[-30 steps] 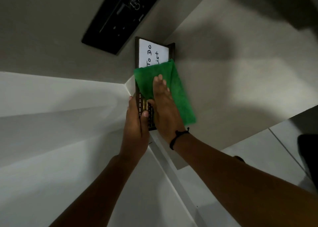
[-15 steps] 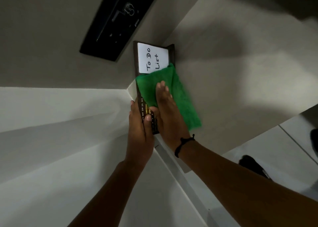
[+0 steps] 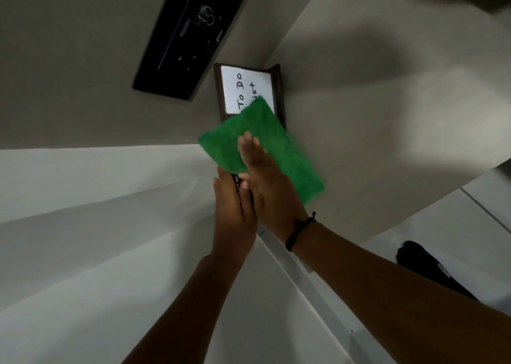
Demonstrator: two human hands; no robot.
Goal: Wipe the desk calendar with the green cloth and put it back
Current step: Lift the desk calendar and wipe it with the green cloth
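Green microfibre, the green cloth (image 3: 265, 153), is pressed flat against the face of the desk calendar (image 3: 250, 93) by the right hand (image 3: 269, 181), whose fingers are laid out straight and together on the fabric rather than curled around it; nothing is gripped, the cloth being held only by pressure of the palm. The left hand (image 3: 233, 211) is closed around the near end of the calendar, thumb on the front and fingers behind, so that the dark frame is steadied from that side. The calendar is held up in front of the wearer, its long axis running from the hands away toward the far wall, with the white "To Do List" panel left uncovered at the far end and the month strip hidden under the cloth and the hands. The right hand is the nearer to the unwiped panel, which lies straight ahead of its fingertips along that axis; a stroke outward would be expected to cover it. To the far left a black wall panel (image 3: 190, 32) is seen, and at the near right a dark shoe (image 3: 431, 269) on pale floor tiles. Wiping is judged still under way, with replacement not yet begun.
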